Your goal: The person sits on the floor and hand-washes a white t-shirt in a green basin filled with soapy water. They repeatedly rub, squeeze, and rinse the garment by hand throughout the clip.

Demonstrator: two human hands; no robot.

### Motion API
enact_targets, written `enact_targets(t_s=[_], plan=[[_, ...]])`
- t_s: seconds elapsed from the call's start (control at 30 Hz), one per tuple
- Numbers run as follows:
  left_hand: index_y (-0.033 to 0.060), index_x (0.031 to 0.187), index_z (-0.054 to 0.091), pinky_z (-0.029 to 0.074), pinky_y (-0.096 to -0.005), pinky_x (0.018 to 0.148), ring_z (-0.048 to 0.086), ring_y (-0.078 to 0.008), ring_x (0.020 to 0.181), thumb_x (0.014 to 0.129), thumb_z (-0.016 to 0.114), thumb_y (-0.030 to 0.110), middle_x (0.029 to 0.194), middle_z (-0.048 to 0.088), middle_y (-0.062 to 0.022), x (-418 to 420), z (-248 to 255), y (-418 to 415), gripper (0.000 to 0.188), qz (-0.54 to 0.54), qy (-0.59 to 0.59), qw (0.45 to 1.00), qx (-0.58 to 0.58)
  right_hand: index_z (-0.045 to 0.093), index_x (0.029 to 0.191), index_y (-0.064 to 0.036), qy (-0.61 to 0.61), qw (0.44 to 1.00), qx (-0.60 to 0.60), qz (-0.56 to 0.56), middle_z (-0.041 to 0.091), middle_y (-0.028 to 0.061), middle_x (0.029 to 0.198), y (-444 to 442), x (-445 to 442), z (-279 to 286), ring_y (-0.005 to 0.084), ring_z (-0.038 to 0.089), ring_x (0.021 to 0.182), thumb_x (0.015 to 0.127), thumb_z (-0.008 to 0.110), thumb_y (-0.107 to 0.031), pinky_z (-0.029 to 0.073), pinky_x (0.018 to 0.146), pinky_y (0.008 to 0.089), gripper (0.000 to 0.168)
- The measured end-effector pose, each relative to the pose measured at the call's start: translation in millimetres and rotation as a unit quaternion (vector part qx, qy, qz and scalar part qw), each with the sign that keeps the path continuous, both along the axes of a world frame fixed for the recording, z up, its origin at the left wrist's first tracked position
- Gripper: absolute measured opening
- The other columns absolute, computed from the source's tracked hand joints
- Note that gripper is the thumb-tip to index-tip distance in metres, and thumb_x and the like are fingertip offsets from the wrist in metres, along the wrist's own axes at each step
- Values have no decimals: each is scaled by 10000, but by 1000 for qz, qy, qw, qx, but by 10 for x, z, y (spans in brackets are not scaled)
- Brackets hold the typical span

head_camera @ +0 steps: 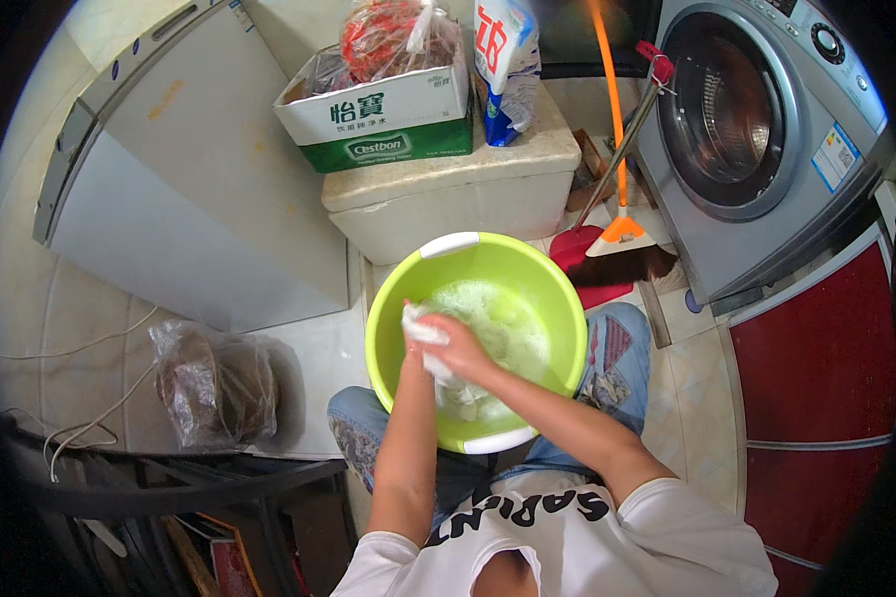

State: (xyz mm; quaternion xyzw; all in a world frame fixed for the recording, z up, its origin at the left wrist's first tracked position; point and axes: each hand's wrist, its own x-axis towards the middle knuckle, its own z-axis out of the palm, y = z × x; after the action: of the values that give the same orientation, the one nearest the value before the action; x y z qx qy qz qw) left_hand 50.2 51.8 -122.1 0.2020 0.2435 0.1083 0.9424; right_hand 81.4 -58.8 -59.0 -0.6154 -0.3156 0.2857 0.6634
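A lime-green plastic basin point(383, 313) with white handles stands between my knees, with sudsy water point(519, 328) in it. Over its left part, my left hand point(412, 339) and my right hand point(459, 347) come together around a wet white cloth point(427, 328). Both hands press on the cloth, and part of it hangs down towards the water. More white cloth point(470, 399) lies in the suds near the basin's near side. The left fingers are partly hidden by the cloth and blurred.
Beyond the basin, a white chest point(448, 201) bears a cardboard box point(388, 119) and a detergent bag point(504, 74). A broom point(623, 242) and red dustpan point(575, 246) stand by the washing machine point(724, 112). A fridge point(209, 186) and a plastic-wrapped bundle point(216, 384) are at left.
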Motion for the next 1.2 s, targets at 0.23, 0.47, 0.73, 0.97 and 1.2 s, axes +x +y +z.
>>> enact_targets(t_s=[0.23,0.47,0.73,0.97,1.2], plan=[[41,1199,404,427,-375,823,502,-252,955,857,472,346,1102,495,-167,-52,-190,-244,463,43,8,994,103,557,857,-118,-311,948,-59,-43,537,100,878,-119,-186,291,325,556,801,692,636,-228,446,701,411,214],[16,1209,411,427,-311,737,526,-184,837,831,454,193,922,565,-105,-64,-6,-312,419,-65,252,890,374,536,818,-71,-317,884,-315,-138,559,155,797,-115,624,-313,330,569,724,774,532,-304,453,644,435,237],[76,1327,264,298,-369,957,388,-256,1152,823,498,292,1284,372,-160,-78,56,58,596,-21,305,854,421,517,1081,-64,-189,882,-423,-81,518,171,1124,-249,1151,-259,285,552,934,743,579,-414,458,737,411,491],[93,1216,411,379,-383,897,462,-263,1052,820,385,565,1168,477,-116,191,246,-234,617,23,174,977,124,381,1232,-13,313,941,-52,-114,531,138,1088,42,468,-508,227,530,968,709,656,-100,440,803,336,597],[100,1024,533,474,-379,678,560,-243,782,868,387,463,885,575,-101,-40,245,-124,421,-65,-46,992,-97,573,872,-82,-219,971,-74,-58,535,95,822,-109,-231,288,255,564,778,680,673,-199,449,683,321,246]])
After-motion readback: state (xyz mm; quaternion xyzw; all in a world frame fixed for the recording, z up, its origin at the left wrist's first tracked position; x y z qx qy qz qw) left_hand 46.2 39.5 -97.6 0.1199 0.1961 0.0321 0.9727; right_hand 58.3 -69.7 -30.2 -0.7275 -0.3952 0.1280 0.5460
